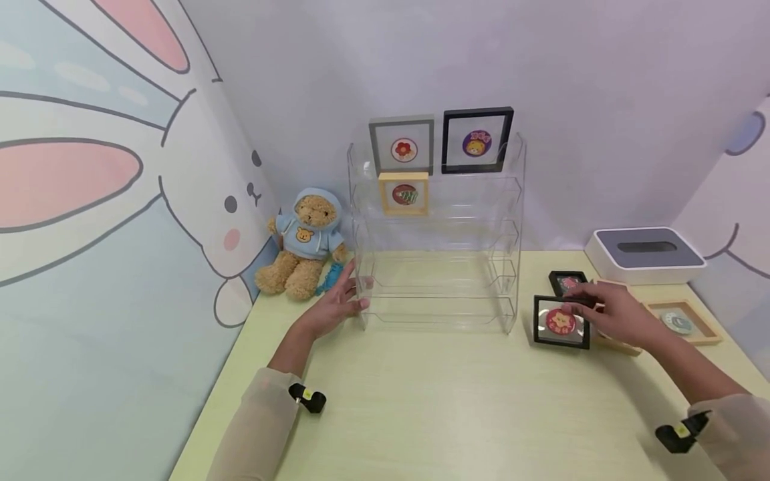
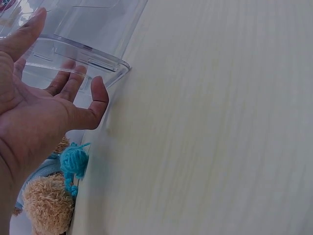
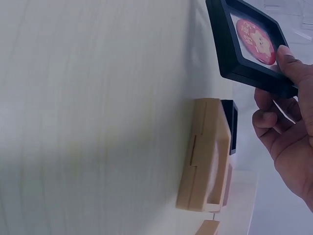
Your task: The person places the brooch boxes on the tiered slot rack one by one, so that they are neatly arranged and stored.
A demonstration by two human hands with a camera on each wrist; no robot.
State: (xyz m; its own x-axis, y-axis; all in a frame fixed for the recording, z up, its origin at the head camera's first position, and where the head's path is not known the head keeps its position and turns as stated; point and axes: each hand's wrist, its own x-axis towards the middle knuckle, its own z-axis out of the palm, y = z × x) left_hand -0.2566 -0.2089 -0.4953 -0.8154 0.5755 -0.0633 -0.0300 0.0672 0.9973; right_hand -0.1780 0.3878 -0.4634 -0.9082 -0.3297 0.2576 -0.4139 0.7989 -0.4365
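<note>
My right hand (image 1: 619, 312) pinches a black square picture frame (image 3: 232, 68) by one edge, thumb on the front and fingers behind. A round red badge with a star (image 1: 561, 322) shows inside it. This frame is raised off the table, tilted, to the right of a clear acrylic tiered rack (image 1: 442, 307). At the rack's lower left side my left hand (image 1: 332, 308) rests with loosely spread fingers, palm toward the side panel. On the upper tiers stand a grey frame (image 1: 402, 121) with a flower badge, a black frame (image 1: 448, 143) with a bear badge, and a small wooden frame (image 1: 405, 212).
A small black frame (image 1: 557, 284) and wooden frames (image 3: 200, 156) lie near my right hand; another wooden frame (image 1: 700, 321) with a badge is farther right. Behind stands a white and grey tissue box (image 1: 644, 267). A teddy bear (image 1: 309, 244) in a blue hoodie sits left of the rack.
</note>
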